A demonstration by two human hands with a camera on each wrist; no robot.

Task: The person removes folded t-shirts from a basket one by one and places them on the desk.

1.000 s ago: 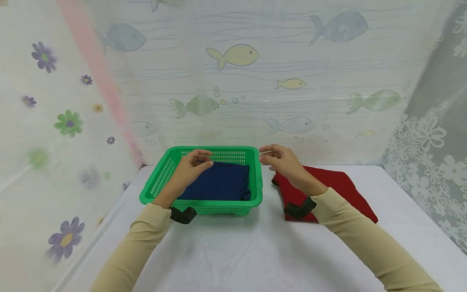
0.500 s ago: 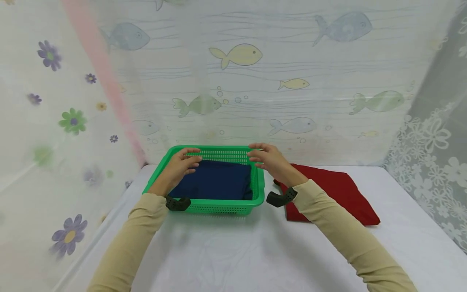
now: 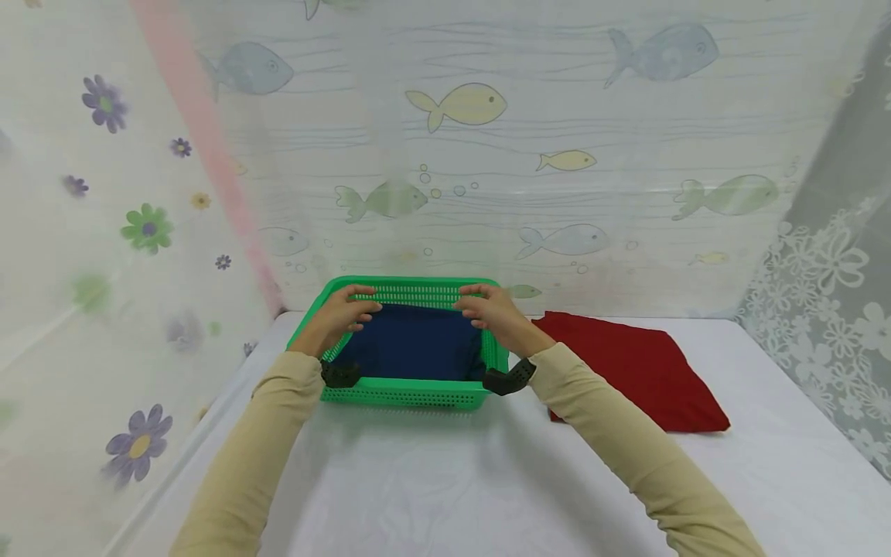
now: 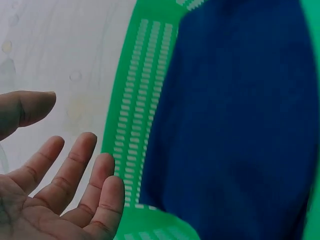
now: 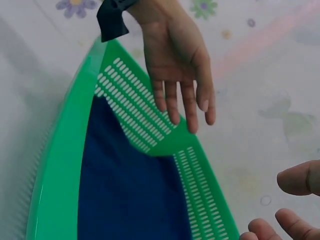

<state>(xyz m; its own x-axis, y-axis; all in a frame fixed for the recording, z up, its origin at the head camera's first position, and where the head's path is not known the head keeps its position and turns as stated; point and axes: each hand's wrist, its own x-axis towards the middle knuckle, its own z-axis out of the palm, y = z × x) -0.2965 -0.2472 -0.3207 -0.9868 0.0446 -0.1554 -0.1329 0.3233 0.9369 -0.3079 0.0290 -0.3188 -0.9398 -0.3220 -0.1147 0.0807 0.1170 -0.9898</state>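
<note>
A green plastic basket (image 3: pixel 411 384) with slotted walls stands on the table, a dark blue folded cloth (image 3: pixel 418 344) lying inside it. Over the basket's left side hovers my left hand (image 3: pixel 337 316), fingers spread and loosely bent, holding nothing. My right hand (image 3: pixel 493 313) is above the right side in the same way, its palm turned toward the left one. In the left wrist view the left fingertips (image 4: pixel 89 142) are near the basket's slotted wall, apart from the blue cloth. The right wrist view catches only a few right fingers (image 5: pixel 295 222) at its lower right corner.
A red folded cloth (image 3: pixel 633 371) lies right of the basket, partly behind the right forearm. The table (image 3: pixel 418 480) has a white cover. A fish-print curtain (image 3: pixel 459 155) hangs behind it, with patterned sheets at both sides.
My right hand has moved left, from near the red cloth to over the basket's right side. The left hand has shifted slightly left. The basket and cloths stay in place.
</note>
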